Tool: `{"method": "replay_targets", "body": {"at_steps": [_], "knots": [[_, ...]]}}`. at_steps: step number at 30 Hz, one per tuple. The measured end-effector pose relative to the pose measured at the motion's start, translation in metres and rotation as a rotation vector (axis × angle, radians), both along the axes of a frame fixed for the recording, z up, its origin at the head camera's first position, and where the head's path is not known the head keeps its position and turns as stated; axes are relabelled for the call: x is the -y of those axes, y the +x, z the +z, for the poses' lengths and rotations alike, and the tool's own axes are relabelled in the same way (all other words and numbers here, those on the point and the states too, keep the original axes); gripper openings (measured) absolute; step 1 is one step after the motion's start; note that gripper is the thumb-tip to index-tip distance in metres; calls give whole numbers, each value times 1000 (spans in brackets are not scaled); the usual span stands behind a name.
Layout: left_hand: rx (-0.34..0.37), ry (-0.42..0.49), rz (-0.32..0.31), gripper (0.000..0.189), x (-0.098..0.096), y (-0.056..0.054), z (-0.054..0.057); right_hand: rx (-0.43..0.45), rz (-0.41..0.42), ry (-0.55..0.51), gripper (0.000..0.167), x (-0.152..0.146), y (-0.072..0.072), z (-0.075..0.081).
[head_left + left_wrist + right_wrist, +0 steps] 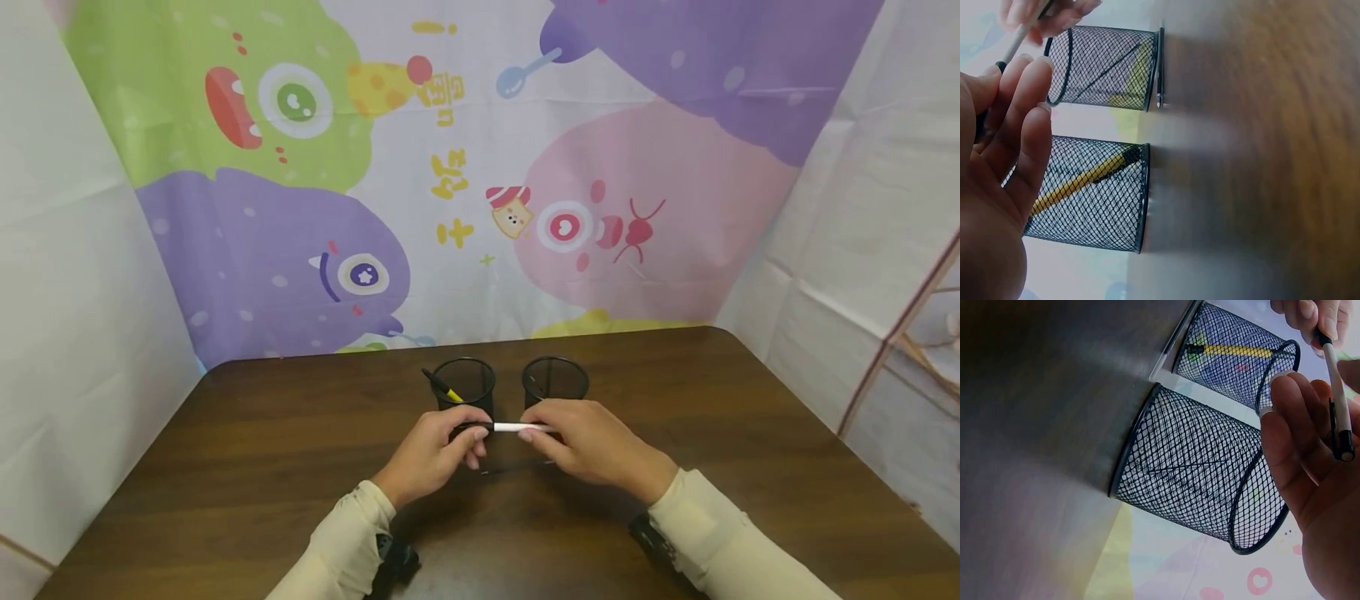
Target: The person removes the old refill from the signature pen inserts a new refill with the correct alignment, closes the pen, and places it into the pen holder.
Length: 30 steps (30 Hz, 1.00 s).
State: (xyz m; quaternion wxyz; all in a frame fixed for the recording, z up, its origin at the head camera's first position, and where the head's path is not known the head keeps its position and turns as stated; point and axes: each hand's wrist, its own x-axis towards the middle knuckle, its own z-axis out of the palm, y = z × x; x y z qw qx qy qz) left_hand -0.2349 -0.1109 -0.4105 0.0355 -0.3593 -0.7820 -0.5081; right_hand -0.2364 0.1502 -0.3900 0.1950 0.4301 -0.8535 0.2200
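Note:
A white pen with black ends [510, 427] is held level between both hands above the table. My left hand [435, 450] pinches its black tip end between thumb and fingers. The right hand [600, 442] pinches the white barrel near the other end, where the right wrist view shows a black clip and end cap. Just beyond the hands stand two black mesh pen cups. The left cup [1097, 215] holds a yellow-and-black pen [453, 395] leaning to the left. Inside the right cup [1179, 469] a thin dark stick-like item leans.
Another slim pen [1160, 69] lies on the dark wooden table [247, 467], in front of the cups and partly hidden by the hands in the head view. A cartoon-printed cloth [465, 167] hangs behind the table, with pale cloth walls on both sides.

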Motion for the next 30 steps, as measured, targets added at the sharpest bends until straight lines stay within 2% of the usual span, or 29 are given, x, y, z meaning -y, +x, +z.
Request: {"method": "replay_targets", "body": {"at_steps": [4,8,15,22,25,30], "knots": [[20,11,17,15,-2,-1,3,20,0,-11,18,-2,0,3],[7,15,17,15,-5,-2,5,-5,-8,-28,18,-3,-1,3],[6,10,36,15,-5,-1,1,-33,13,-62,13,-4,0,1],[30,27,63,14,-2,2,-2,-13,13,-53,11,-3,1,-2],[31,33,82,15,-3,4,2,-28,5,-53,11,-3,0,-1],[31,42,96,14,-5,12,16,-44,7,-58,11,-3,-2,0]]}}
